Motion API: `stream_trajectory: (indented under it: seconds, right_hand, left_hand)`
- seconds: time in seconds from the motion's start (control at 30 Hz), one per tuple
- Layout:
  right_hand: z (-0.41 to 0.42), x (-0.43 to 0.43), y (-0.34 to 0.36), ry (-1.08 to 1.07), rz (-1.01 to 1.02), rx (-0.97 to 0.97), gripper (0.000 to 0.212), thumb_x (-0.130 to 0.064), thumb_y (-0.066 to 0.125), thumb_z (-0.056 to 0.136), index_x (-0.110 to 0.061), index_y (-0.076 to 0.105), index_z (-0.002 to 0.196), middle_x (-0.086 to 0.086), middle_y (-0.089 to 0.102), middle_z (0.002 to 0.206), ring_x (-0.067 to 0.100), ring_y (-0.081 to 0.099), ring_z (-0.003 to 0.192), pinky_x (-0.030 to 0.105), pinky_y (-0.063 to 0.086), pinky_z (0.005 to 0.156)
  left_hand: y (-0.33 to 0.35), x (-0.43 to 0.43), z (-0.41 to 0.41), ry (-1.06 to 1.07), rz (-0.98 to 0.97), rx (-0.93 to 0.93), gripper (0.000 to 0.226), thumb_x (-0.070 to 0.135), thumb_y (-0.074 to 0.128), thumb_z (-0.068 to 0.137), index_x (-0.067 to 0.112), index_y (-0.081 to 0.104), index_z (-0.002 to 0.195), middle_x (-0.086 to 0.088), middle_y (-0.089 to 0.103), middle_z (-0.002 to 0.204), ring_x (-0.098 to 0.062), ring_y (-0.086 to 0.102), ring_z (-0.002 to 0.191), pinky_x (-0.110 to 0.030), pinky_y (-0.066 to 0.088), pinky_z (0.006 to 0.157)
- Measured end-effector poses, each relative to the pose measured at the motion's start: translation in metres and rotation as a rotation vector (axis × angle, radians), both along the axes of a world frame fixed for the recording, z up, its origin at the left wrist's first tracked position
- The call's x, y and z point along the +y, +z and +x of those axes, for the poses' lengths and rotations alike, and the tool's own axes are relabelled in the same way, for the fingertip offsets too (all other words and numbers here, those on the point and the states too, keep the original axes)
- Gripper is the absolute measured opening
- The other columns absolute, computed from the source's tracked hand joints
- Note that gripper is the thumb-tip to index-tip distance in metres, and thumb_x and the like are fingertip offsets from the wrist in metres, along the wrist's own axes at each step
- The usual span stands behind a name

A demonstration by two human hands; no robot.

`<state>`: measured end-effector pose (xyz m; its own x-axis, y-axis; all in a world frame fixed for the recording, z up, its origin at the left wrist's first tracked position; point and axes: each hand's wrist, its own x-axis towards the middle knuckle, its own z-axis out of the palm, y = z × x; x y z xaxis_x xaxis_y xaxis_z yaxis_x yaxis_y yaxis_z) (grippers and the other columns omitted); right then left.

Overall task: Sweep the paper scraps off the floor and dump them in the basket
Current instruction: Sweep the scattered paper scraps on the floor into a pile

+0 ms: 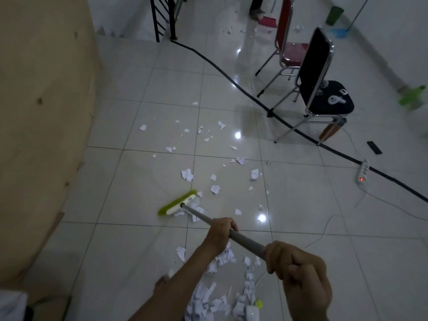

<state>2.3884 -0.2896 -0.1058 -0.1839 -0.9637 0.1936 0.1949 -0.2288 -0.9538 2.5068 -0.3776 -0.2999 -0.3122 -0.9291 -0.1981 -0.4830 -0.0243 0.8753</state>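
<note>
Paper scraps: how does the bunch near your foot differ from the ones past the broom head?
The near heap is packed, its pieces overlapping; the scraps past the broom head lie singly, spread wide apart. The heap sits below the broom handle, on the near side of the head; the scattered ones lie beyond it. Both are torn white paper.

- Broom head [178, 203]: lime-green bristles, white block.
- Broom handle [245, 242]: plain grey.
- Paper scraps [215, 189]: white.
- Floor [139, 181]: pale off-white glossy tiles, dark grout lines in a square grid.
- Wall [41, 112], left: tan with darker brown spots.
- Near chair [315, 72], right: black, silver frame.
- Far chair [294, 52]: red, silver frame.
- Cable [220, 68]: black.
- Power strip [362, 173], right: white, red light.
- Bin [334, 15], far right: green.
</note>
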Motion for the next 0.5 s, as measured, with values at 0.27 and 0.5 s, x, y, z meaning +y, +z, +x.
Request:
stream_trajectory:
  seconds: [0.27, 0.5]
  right_hand:
    - [-0.071, 0.058, 0.031, -0.044, -0.009, -0.031, 0.015, -0.013, 0.048, 0.055, -0.014, 0.041, 0.042, 0.002, 0.036, 0.041, 0.02, 0.036, 0.04, 0.032, 0.031, 0.048]
    - [-0.119, 0.09, 0.023, 0.009, -0.021, -0.084, 0.017, -0.009, 0.046, 0.054, -0.024, 0.048, 0.045, -0.001, 0.039, 0.043, 0.016, 0.034, 0.044, 0.032, 0.025, 0.048]
  left_hand:
    - [0.007, 0.076, -0.07, -0.136, -0.099, -0.074, 0.065, 0.059, 0.02, 0.089, 0.007, 0.059, 0.092, -0.016, 0.065, 0.097, -0.023, 0.058, 0.091, -0.028, 0.042, 0.087]
    - [0.027, 0.1, -0.105, -0.168, -0.236, -0.205, 0.02, 0.016, 0.044, 0.081, 0.011, 0.054, 0.065, -0.007, 0.058, 0.058, -0.019, 0.055, 0.052, -0.016, 0.041, 0.055]
